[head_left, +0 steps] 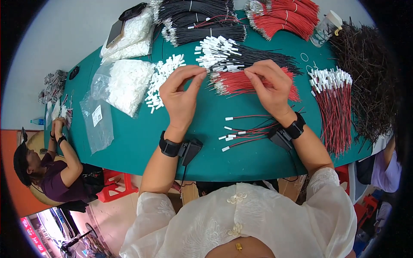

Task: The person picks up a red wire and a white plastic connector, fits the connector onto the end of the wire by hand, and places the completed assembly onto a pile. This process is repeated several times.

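Note:
My left hand (181, 99) is raised above the table, thumb and forefinger pinched together at the edge of a pile of black wires with white connectors (219, 53). Opposite it, my right hand (272, 88) also pinches, its fingertips over a bundle of red wires (232, 81) with bare metal ends. Whatever lies in either pinch is too small to make out. Below the hands, several red-and-black wire pairs with white connectors (247, 133) lie loosely by my right wrist. Loose white connector housings (165, 71) are scattered beside my left hand.
Bags of white housings (129, 84) and an empty clear bag (97, 124) lie left. Black (206, 34) and red wire bundles (282, 19) are at the back. Finished-looking wire pairs (333, 112), a dark wire heap (370, 77) and a clear jug (325, 30) stand right. Another person (60, 172) works left.

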Available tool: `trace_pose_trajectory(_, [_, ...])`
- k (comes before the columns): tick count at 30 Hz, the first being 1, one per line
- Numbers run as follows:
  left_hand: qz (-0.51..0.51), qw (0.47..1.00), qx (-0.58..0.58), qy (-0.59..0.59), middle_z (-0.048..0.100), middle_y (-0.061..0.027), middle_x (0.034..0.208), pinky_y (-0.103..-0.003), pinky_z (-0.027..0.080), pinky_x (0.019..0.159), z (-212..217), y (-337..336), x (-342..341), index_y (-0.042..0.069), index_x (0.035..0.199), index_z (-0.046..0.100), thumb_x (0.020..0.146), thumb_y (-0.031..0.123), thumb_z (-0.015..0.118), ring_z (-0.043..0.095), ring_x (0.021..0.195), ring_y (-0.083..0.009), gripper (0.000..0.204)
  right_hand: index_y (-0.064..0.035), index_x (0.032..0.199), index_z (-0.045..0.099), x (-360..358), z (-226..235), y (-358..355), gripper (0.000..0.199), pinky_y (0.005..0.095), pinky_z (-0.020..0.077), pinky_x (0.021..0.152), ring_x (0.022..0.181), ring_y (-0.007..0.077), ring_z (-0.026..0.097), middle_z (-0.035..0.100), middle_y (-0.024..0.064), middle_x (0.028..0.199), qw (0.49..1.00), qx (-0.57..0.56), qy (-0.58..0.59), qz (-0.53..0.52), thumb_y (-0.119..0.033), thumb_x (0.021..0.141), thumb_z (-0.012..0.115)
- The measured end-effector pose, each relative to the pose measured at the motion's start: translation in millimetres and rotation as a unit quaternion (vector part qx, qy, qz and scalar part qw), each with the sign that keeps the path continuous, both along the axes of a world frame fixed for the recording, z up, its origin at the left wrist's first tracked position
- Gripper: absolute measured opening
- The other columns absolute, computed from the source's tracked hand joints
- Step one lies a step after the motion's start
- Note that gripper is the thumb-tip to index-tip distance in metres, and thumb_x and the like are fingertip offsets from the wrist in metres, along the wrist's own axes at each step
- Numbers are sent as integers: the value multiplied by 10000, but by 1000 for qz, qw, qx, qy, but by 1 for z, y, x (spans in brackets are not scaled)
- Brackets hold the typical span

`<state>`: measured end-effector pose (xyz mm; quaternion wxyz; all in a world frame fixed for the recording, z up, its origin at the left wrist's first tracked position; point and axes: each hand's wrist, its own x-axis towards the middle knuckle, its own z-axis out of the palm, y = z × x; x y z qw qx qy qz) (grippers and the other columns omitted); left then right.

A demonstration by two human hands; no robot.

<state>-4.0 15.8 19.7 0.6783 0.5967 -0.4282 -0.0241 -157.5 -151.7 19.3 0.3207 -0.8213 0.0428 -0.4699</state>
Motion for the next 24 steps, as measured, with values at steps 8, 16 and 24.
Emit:
trace_pose_trajectory(8, [28, 998, -63, -3, 724, -125, 1010, -259, 561, 832, -1, 1, 0, -37, 995, 727, 863, -60, 723, 693, 935, -163, 134, 13, 912, 721, -2, 0, -1, 130, 278, 498, 630, 758, 197, 637, 675, 101, 890, 998, -57, -23, -25, 62, 796, 755])
trace_pose_trajectory(16, [-56, 966, 68, 244, 739, -91, 1004, -241, 545, 826, -20, -9, -8, -23, 1031, 726, 881, -24, 732, 699, 910, -136, 151, -3, 903, 730, 0, 1, 1, 160, 307, 505, 672, 780, 221, 637, 680, 97, 891, 994, -104, -3, -16, 54, 760, 773])
trace_pose_trajectory(24, [-142, 960, 72, 230, 741, -82, 999, -221, 554, 808, -23, -12, -17, -41, 1054, 713, 884, -25, 729, 701, 895, -109, 172, -16, 933, 721, 8, 1, -2, 161, 354, 497, 757, 799, 248, 641, 682, 88, 854, 990, -136, 3, 31, 15, 781, 764])
